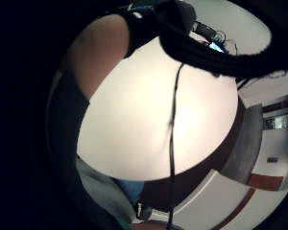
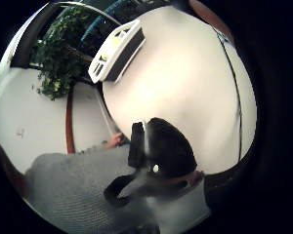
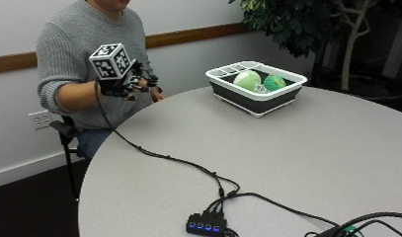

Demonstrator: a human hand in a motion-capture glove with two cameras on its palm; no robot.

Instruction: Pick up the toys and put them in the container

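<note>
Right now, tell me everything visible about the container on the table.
The container is a rectangular tub that looks plastic, with dark walls and a white rim and base. It stands upright near the table's far edge, close to a potted plant. Inside lie a pale green ball, a darker green toy and something small between them. No hand touches it.

The container's walls hide the lower parts of the toys inside, and the small piece between them is too small to identify.
</note>
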